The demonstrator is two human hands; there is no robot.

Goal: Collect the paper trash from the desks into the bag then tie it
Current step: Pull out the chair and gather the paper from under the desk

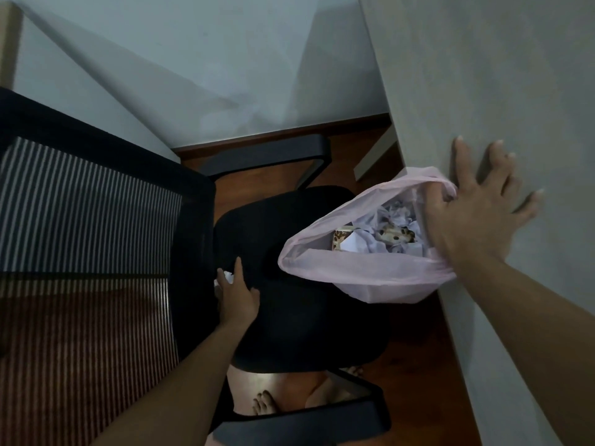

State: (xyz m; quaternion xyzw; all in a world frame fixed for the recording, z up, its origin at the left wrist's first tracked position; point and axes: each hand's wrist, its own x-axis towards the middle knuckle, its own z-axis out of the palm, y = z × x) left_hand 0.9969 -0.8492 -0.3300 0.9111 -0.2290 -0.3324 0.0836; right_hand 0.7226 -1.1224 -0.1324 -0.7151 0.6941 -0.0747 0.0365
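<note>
A pink plastic bag [363, 278] hangs open beside the grey desk [483, 75], over the black chair seat [299, 317]. Crumpled white paper and printed scraps [396, 235] lie inside it. My right hand [476, 207] lies flat on the desk edge with fingers spread, and the bag's rim is hooked over its thumb. My left hand [236, 292] reaches down to the seat's left edge. Its fingertips touch a small crumpled white paper [227, 277], which shows between two fingers and is partly hidden.
The chair's striped mesh backrest [87, 252] fills the left. Its black armrests [267, 152] sit above and below the seat. Dark wood floor [409, 355] and my bare feet [267, 403] show beneath. A pale wall [193, 59] stands behind.
</note>
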